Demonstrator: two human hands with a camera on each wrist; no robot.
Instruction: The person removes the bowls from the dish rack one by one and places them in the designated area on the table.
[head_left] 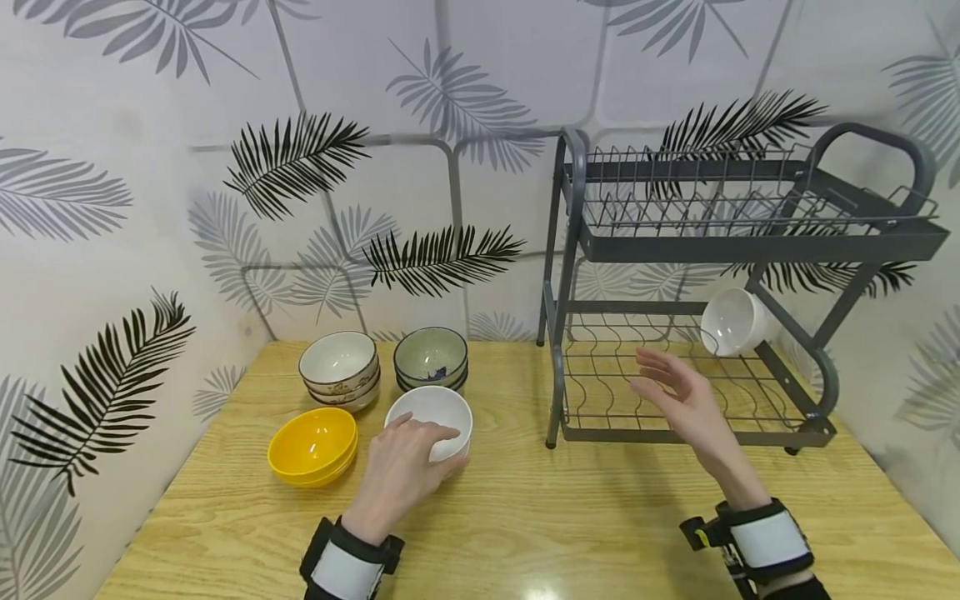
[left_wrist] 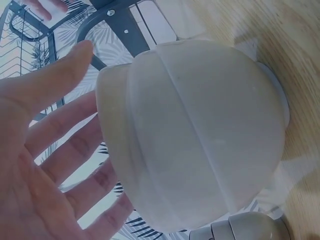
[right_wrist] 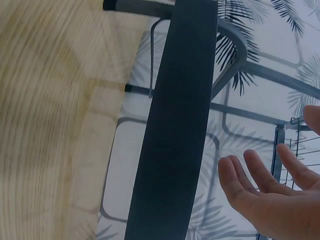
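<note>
A white bowl (head_left: 442, 406) stands upright on the table, and its pale outer side (left_wrist: 210, 130) fills the middle of the left wrist view. My left hand (head_left: 405, 467) is over its near rim, with fingers reaching across the rim and thumb beside it. In the left wrist view, the spread fingers (left_wrist: 82, 145) pass behind the rim. My right hand (head_left: 686, 404) hovers in front of the dish rack's lower tier (head_left: 600, 433), holding nothing, its fingers loosely extended. Another white bowl (head_left: 738, 323) leans tilted on that tier at the right.
Yellow bowls (head_left: 311, 446) are stacked left of the white bowl. Behind them are stacked brown-patterned bowls (head_left: 339, 362) and green-grey bowls (head_left: 431, 354). The rack's upper wire tier (head_left: 757, 247) overhangs the lower one. A patterned wall (head_left: 405, 183) stands behind the table (head_left: 517, 517).
</note>
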